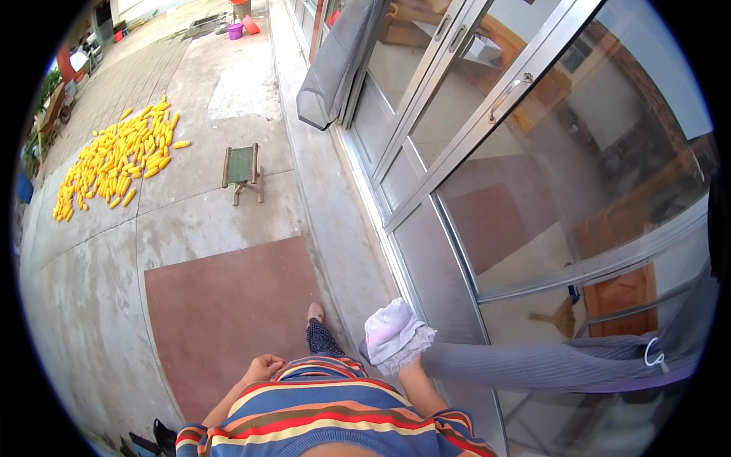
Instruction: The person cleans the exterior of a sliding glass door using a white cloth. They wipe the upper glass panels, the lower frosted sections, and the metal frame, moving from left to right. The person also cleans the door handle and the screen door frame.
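Note:
A whitish cloth [394,331] with a pink patch and a frayed, fringed edge bunches over my right hand [409,370]. The cloth hides the fingers, so only the wrist and forearm show plainly. It is close to the lower panel of an aluminium-framed glass door [440,274]. My left hand [264,367] hangs by the hem of the striped shirt [325,411], its fingers curled and nothing visible in them. One foot in a pinkish shoe [315,312] is on the edge of a reddish-brown mat [234,320].
A folding stool [241,165] with a green seat stands on the concrete ahead. Many corn cobs [120,154] lie spread at the left. A grey mesh curtain [548,365] is gathered at the right, another [342,63] farther up. A purple bucket [235,31] stands far off.

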### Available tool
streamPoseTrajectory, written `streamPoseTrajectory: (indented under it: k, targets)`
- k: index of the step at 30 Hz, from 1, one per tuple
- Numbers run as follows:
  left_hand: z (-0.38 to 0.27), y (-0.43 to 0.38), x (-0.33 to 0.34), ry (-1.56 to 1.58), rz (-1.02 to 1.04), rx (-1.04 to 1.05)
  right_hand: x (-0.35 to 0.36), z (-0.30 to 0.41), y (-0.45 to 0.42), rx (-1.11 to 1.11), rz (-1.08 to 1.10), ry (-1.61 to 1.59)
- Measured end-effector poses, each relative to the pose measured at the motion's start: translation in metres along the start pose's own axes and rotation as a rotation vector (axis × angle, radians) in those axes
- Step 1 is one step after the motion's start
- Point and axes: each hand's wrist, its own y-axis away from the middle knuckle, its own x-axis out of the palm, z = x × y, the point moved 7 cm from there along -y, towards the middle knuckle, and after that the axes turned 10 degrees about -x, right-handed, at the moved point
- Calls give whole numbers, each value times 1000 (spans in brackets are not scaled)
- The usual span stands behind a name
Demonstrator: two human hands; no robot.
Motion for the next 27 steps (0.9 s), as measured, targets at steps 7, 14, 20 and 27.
streamPoseTrajectory:
  k: [7,14,20,27]
  targets:
    - [-68,-83,-72,-209,-303,7,36,-54,-101,103,-400,-63]
    - [-109,-164,-158,-340,-384,15,-42,-67,-222,91,-190,-52]
    - [-181,-243,-278,-529,-506,100,-87,-72,-321,186,-270,31]
    - [-275,-318,-332,-922,-196,236,-104,-58,-396,230,-369,-156]
